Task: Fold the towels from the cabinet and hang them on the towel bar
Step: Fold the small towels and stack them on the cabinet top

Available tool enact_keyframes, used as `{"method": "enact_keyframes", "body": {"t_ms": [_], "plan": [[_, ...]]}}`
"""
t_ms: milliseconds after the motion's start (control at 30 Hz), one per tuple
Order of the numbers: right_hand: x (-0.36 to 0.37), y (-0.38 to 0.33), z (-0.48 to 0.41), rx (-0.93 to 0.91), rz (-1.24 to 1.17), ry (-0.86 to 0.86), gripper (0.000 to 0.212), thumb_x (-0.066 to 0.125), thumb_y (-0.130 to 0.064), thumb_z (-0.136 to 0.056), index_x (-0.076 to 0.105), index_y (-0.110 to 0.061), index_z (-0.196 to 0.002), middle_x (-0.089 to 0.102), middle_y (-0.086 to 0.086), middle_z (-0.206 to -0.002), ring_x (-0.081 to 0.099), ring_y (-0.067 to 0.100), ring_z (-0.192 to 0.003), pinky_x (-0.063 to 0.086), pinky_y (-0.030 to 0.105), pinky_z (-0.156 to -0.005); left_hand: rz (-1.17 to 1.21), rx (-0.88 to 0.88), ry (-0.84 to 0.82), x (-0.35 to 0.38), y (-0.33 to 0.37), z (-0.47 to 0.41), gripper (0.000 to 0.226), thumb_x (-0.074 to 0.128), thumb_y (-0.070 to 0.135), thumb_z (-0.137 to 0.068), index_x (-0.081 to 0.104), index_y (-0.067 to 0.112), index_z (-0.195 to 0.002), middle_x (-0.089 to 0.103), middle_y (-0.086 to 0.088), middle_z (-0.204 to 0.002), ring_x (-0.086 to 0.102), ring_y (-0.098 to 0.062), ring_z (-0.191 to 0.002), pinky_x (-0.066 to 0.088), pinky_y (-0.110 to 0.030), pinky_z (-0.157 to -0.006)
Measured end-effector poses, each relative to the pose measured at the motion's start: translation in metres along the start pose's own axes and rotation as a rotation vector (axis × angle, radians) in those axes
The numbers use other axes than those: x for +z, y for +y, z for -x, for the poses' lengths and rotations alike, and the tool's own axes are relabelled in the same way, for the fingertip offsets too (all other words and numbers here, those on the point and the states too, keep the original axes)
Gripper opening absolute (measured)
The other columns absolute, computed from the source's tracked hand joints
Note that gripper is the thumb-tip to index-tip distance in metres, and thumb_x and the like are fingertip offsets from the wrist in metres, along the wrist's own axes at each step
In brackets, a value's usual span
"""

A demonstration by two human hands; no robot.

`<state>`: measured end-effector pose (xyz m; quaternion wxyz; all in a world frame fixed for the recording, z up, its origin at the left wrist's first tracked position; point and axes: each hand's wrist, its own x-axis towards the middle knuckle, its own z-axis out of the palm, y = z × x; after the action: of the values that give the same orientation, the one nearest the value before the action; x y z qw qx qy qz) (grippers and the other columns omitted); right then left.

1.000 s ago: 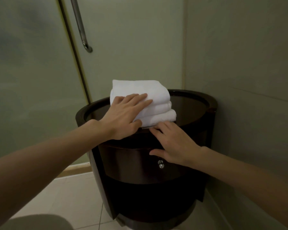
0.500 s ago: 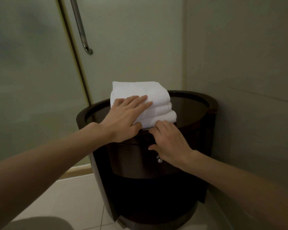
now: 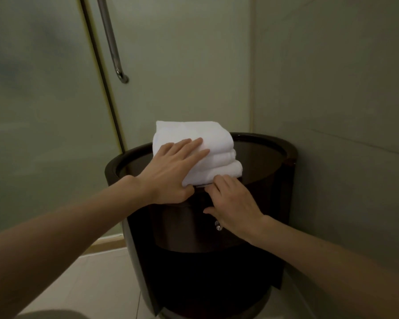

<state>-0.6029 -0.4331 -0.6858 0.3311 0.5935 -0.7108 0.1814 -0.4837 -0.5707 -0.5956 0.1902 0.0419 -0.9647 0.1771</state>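
A stack of three folded white towels (image 3: 207,143) sits on top of a round dark wooden cabinet (image 3: 274,150) in the corner. My left hand (image 3: 171,171) lies flat on the stack's near left side, with its fingers straight over the top towel. My right hand (image 3: 235,203) is at the cabinet's front edge. Its fingertips touch the lower edge of the bottom towel, and the palm is in front of the drawer. A metal bar (image 3: 111,42) is fixed on the frosted glass door above and to the left.
The cabinet stands against a grey wall (image 3: 332,88) on its right and the frosted glass door (image 3: 44,111) behind it. A small shiny drawer knob (image 3: 218,225) shows under my right hand. Pale floor tiles (image 3: 90,284) lie to the lower left.
My right hand has moved up from the drawer front to the bottom towel's near edge. My left hand has stayed flat on the stack.
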Motion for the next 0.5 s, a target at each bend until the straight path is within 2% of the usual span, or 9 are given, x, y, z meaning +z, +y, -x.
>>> {"method": "enact_keyframes", "body": {"t_ms": [133,200,267,333,400,500], "plan": [[-0.017,0.006,-0.008,-0.063,-0.002,-0.039,0.033,0.070,-0.038,-0.078,0.063,-0.012,-0.097,0.061,0.006,-0.092,0.057,0.020,-0.082,0.051,0.033,-0.069,-0.150,0.001,-0.014,0.008,-0.010,0.002,0.095,0.053,0.050,-0.074,-0.002,0.033,-0.150,-0.008,-0.007,-0.159,-0.007,-0.026,-0.145,-0.007,-0.045,-0.114],[-0.028,0.011,-0.014,-0.107,0.036,-0.015,0.026,0.063,-0.034,-0.082,0.063,-0.014,-0.099,0.062,0.006,-0.095,0.058,0.020,-0.085,0.051,0.032,-0.073,-0.214,-0.032,0.008,0.013,-0.010,0.002,0.098,0.054,0.059,-0.076,-0.006,0.034,-0.149,-0.009,-0.008,-0.158,-0.008,-0.028,-0.145,-0.007,-0.052,-0.113],[-0.038,0.019,-0.022,-0.121,0.097,0.038,0.026,0.066,-0.026,-0.079,0.063,-0.012,-0.100,0.063,0.009,-0.100,0.060,0.023,-0.089,0.049,0.033,-0.076,-0.227,-0.082,0.031,0.014,-0.009,0.000,0.102,0.053,0.067,-0.075,-0.009,0.034,-0.148,-0.007,-0.010,-0.158,-0.004,-0.030,-0.145,-0.002,-0.054,-0.113],[-0.047,0.027,-0.029,-0.107,0.187,0.055,0.040,0.075,-0.023,-0.071,0.063,-0.009,-0.107,0.062,0.017,-0.111,0.060,0.030,-0.100,0.049,0.039,-0.084,-0.216,-0.127,0.038,0.014,-0.009,-0.003,0.108,0.055,0.069,-0.073,-0.012,0.032,-0.148,-0.004,-0.013,-0.157,0.001,-0.032,-0.144,0.004,-0.053,-0.113],[-0.052,0.034,-0.036,-0.084,0.265,-0.003,0.062,0.082,-0.028,-0.064,0.059,-0.006,-0.117,0.055,0.023,-0.125,0.055,0.037,-0.113,0.046,0.045,-0.092,-0.226,-0.144,0.039,0.015,-0.009,-0.006,0.111,0.056,0.070,-0.072,-0.014,0.031,-0.148,0.000,-0.015,-0.157,0.006,-0.033,-0.142,0.009,-0.051,-0.113],[-0.056,0.039,-0.043,-0.061,0.306,-0.127,0.087,0.081,-0.030,-0.064,0.043,-0.007,-0.139,0.037,0.026,-0.145,0.039,0.041,-0.132,0.035,0.049,-0.105,-0.245,-0.141,0.049,0.016,-0.010,-0.011,0.112,0.056,0.070,-0.071,-0.014,0.030,-0.148,0.006,-0.015,-0.156,0.011,-0.034,-0.141,0.014,-0.050,-0.111]]}}
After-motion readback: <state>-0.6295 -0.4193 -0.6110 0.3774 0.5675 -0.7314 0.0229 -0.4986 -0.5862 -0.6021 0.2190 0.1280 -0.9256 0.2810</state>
